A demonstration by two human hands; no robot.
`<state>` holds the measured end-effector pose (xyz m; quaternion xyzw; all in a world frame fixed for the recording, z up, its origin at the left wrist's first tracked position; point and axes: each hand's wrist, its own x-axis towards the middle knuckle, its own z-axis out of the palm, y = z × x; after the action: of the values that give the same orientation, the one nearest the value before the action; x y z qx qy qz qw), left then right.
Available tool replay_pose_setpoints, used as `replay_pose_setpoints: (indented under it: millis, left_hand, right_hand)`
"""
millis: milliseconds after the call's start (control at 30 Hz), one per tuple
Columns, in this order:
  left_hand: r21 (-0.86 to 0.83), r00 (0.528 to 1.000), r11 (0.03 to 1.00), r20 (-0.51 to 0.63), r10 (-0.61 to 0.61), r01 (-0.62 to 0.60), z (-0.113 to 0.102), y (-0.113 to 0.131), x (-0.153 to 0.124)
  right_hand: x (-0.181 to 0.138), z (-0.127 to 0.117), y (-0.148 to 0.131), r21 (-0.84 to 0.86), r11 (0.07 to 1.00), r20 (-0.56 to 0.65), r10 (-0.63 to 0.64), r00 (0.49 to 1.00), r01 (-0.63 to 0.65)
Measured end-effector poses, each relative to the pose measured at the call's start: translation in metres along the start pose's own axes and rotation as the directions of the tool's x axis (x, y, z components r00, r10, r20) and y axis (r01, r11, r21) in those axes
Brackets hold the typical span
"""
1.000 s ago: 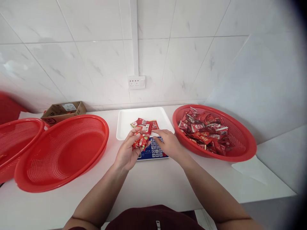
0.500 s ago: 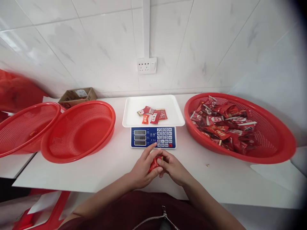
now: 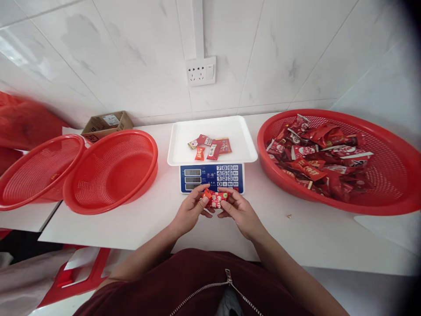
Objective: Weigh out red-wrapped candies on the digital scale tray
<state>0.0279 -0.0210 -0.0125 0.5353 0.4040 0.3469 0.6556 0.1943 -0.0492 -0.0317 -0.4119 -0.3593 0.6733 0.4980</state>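
My left hand (image 3: pixel 190 212) and my right hand (image 3: pixel 239 211) pinch the two ends of a small red snack packet (image 3: pixel 216 199), held stretched between them just in front of the blue keypad of a weighing scale (image 3: pixel 212 177). On the scale's white tray (image 3: pixel 184 145) lie several small red packets (image 3: pixel 210 148). A wide red basket (image 3: pixel 388 188) at the right is heaped with many red snack packets (image 3: pixel 312 153).
Two red mesh baskets with nothing in them, one at the centre-left (image 3: pixel 113 169) and another overlapping it at the far left (image 3: pixel 33 173). A cardboard box (image 3: pixel 107 123) sits behind them by the tiled wall. A wall socket (image 3: pixel 200 70) hangs above the scale. A tiny crumb (image 3: pixel 288 216) lies on the white counter.
My hands came back from the scale tray toward me with the packet; it went from bunched between them to stretched flat. The view tilted down.
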Motion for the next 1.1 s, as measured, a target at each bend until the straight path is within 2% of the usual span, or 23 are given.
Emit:
replay_pose_setpoints:
  millis: [133, 233, 333, 433, 533, 633, 733, 767, 833, 900, 1000, 1100]
  left_hand:
    - [-0.014, 0.997, 0.998, 0.050, -0.058, 0.059, 0.000, 0.001, -0.007]
    - [0.146, 0.998, 0.988, 0.037, -0.054, 0.048, -0.003, 0.000, -0.013]
    - [0.395, 0.992, 0.917, -0.085, 0.091, -0.050, -0.011, 0.004, -0.009]
    - [0.546, 0.943, 0.820, -0.150, 0.296, -0.171, -0.024, 0.019, 0.010]
    - [0.649, 0.881, 0.711, -0.132, 0.454, -0.269, -0.037, 0.042, 0.041]
    - [0.774, 0.844, 0.575, -0.103, 0.526, -0.265, -0.045, 0.063, 0.068]
    - [0.872, 0.811, 0.424, -0.055, 0.582, -0.245, -0.042, 0.070, 0.073]
    - [0.879, 0.805, 0.401, -0.033, 0.592, -0.258, -0.038, 0.069, 0.069]
    - [0.843, 0.838, 0.440, 0.023, 0.545, -0.309, -0.028, 0.061, 0.055]
    - [0.758, 0.910, 0.561, 0.103, 0.401, -0.332, -0.016, 0.050, 0.038]
    - [0.607, 0.972, 0.759, 0.164, 0.169, -0.235, 0.000, 0.032, 0.017]
    - [0.464, 0.992, 0.880, 0.116, 0.053, -0.101, 0.005, 0.026, 0.010]
  right_hand:
    - [-0.003, -0.005, 0.006, 0.065, 0.998, -0.052, -0.017, 0.999, 0.020]
    - [-0.007, -0.011, 0.010, 0.145, 0.989, -0.066, 0.015, 0.998, -0.005]
    - [-0.009, -0.017, 0.012, 0.209, 0.977, -0.089, 0.061, 0.994, -0.042]
    - [-0.010, -0.019, 0.013, 0.218, 0.974, -0.102, 0.087, 0.991, -0.063]
    - [-0.010, -0.017, 0.016, 0.168, 0.983, -0.061, 0.081, 0.995, -0.070]
    - [-0.010, -0.015, 0.017, 0.120, 0.991, -0.023, 0.063, 0.998, -0.060]
    - [-0.011, -0.015, 0.016, 0.088, 0.996, -0.031, 0.029, 0.999, -0.027]
    - [-0.012, -0.015, 0.015, 0.072, 0.997, -0.038, 0.013, 0.999, -0.011]
    - [-0.012, -0.015, 0.014, 0.035, 0.999, -0.052, -0.024, 0.998, 0.026]
    - [-0.011, -0.014, 0.014, 0.012, 0.998, -0.058, -0.065, 0.996, 0.066]
    - [-0.008, -0.012, 0.013, -0.003, 0.991, -0.052, -0.134, 0.990, 0.134]
    - [-0.002, -0.010, 0.012, 0.009, 0.989, -0.059, -0.150, 0.987, 0.151]
